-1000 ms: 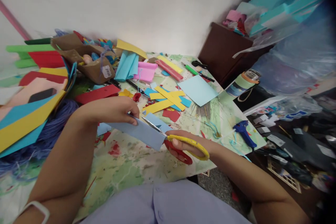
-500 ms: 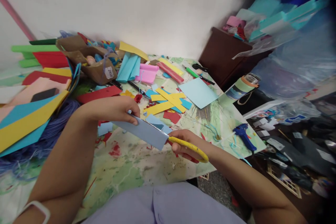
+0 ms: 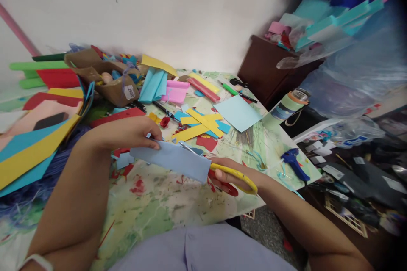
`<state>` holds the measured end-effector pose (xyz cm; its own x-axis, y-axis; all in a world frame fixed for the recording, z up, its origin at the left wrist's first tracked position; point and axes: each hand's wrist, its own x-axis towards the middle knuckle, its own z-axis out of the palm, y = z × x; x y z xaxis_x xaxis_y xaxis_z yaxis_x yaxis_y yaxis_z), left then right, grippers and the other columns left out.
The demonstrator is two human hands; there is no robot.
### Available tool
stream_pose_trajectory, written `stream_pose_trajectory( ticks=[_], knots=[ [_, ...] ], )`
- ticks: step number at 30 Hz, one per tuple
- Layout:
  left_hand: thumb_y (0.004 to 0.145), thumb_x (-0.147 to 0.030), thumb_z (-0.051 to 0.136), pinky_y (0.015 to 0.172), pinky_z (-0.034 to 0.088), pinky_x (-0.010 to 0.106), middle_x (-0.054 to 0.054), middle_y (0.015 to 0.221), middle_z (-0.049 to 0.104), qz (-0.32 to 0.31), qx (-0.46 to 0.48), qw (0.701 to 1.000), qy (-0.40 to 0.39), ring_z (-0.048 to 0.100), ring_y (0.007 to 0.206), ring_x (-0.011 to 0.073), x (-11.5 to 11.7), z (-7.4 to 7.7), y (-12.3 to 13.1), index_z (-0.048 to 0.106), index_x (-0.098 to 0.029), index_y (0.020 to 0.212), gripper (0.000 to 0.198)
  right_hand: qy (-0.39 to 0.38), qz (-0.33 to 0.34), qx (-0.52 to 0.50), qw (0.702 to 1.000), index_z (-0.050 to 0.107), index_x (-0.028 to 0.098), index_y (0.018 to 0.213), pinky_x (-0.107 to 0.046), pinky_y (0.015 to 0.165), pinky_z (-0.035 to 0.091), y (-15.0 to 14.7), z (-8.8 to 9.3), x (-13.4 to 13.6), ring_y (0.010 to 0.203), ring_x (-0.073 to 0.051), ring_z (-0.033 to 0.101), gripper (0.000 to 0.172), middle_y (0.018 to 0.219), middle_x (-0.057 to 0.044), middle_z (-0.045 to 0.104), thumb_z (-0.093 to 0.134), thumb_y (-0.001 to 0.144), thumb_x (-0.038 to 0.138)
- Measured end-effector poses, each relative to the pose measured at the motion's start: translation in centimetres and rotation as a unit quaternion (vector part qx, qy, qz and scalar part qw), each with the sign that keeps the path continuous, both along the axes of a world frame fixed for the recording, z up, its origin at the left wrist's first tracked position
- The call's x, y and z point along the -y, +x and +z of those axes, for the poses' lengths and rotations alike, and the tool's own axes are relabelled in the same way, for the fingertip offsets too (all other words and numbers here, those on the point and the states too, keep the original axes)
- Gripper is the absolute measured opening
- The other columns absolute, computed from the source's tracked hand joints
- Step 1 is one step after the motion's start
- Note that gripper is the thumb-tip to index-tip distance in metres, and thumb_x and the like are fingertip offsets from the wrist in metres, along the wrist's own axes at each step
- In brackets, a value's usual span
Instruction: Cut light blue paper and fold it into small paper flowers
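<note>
My left hand (image 3: 135, 132) pinches the far end of a folded light-blue paper strip (image 3: 173, 160), held just above the table. My right hand (image 3: 233, 174) grips scissors (image 3: 227, 175) with yellow and red handles; their blades run into the paper's right end, partly hidden behind it. Both hands hover over the paint-stained table cover (image 3: 159, 203) near its front edge.
Yellow and blue paper strips (image 3: 202, 123), a light-blue square sheet (image 3: 238, 112) and red scraps lie beyond the hands. A brown cardboard box (image 3: 108, 78) and stacked coloured sheets (image 3: 34, 135) crowd the left. A blue glue gun (image 3: 294, 161) lies at right. A dark cabinet (image 3: 270, 67) stands behind.
The scissors' handles closed, then opened a little again, as the blades worked into the paper. The strip now lies flatter. Both hands stayed in about the same place.
</note>
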<state>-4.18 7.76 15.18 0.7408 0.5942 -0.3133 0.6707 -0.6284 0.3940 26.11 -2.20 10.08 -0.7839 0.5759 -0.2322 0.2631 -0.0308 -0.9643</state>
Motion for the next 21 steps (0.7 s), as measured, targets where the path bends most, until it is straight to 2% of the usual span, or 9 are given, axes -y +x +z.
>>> stream_pose_trajectory(
  ticks=[5, 8, 10, 13, 15, 21],
  knots=[
    [0.082, -0.031, 0.054, 0.054, 0.038, 0.023, 0.004, 0.07, 0.066, 0.012, -0.004, 1.0, 0.019, 0.057, 0.062, 0.016, -0.2, -0.1, -0.3, 0.067, -0.019, 0.075, 0.018, 0.006, 0.003, -0.012, 1.0, 0.046, 0.015, 0.086, -0.017, 0.045, 0.038, 0.3, 0.0, -0.2, 0.044, -0.004, 0.044, 0.05, 0.06, 0.005, 0.047, 0.034, 0.09, 0.064],
    [0.081, -0.029, 0.054, 0.054, 0.038, 0.025, 0.004, 0.07, 0.066, 0.026, -0.02, 0.999, 0.003, 0.057, 0.062, 0.0167, 0.1, 0.1, -0.4, 0.066, -0.019, 0.074, 0.016, -0.009, 0.015, 0.008, 1.0, 0.048, 0.014, 0.094, -0.015, 0.04, 0.034, 1.1, 1.5, -0.2, 0.042, -0.003, 0.041, 0.05, 0.063, 0.005, 0.045, 0.036, 0.09, 0.062],
    [0.081, -0.028, 0.053, 0.055, 0.038, 0.025, 0.004, 0.07, 0.065, 0.028, -0.027, 0.999, -0.005, 0.058, 0.063, 0.0169, 0.2, 0.2, -0.2, 0.065, -0.019, 0.074, 0.016, -0.014, 0.027, 0.067, 0.997, 0.05, 0.015, 0.1, -0.014, 0.037, 0.033, 2.0, 2.9, -0.3, 0.044, -0.003, 0.04, 0.048, 0.064, 0.006, 0.041, 0.042, 0.088, 0.06],
    [0.08, -0.027, 0.054, 0.055, 0.038, 0.025, 0.003, 0.07, 0.065, 0.026, -0.037, 0.999, -0.003, 0.057, 0.063, 0.0163, 0.5, 0.5, 0.1, 0.065, -0.019, 0.074, 0.014, 0.021, 0.058, 0.168, 0.984, 0.053, 0.015, 0.11, -0.013, 0.036, 0.032, 3.4, 5.1, -0.7, 0.044, -0.003, 0.037, 0.047, 0.064, 0.006, 0.041, 0.047, 0.088, 0.056],
    [0.081, -0.027, 0.054, 0.055, 0.037, 0.024, 0.002, 0.07, 0.064, 0.02, -0.04, 0.999, 0.003, 0.056, 0.063, 0.0153, 0.7, 0.7, 0.2, 0.064, -0.019, 0.075, 0.015, 0.039, 0.065, 0.194, 0.978, 0.052, 0.016, 0.115, -0.013, 0.036, 0.031, 3.9, 6.1, -0.9, 0.045, -0.003, 0.038, 0.048, 0.066, 0.005, 0.042, 0.046, 0.088, 0.056],
    [0.088, -0.026, 0.047, 0.055, 0.033, 0.022, 0.0, 0.067, 0.06, -0.02, -0.025, 0.999, 0.041, 0.051, 0.061, 0.0117, 1.2, 1.0, 0.0, 0.062, -0.015, 0.074, 0.023, 0.023, 0.073, 0.185, 0.98, 0.053, 0.016, 0.112, -0.014, 0.037, 0.035, 3.4, 7.2, -1.2, 0.047, -0.005, 0.04, 0.049, 0.066, 0.004, 0.042, 0.043, 0.089, 0.058]
  ],
)
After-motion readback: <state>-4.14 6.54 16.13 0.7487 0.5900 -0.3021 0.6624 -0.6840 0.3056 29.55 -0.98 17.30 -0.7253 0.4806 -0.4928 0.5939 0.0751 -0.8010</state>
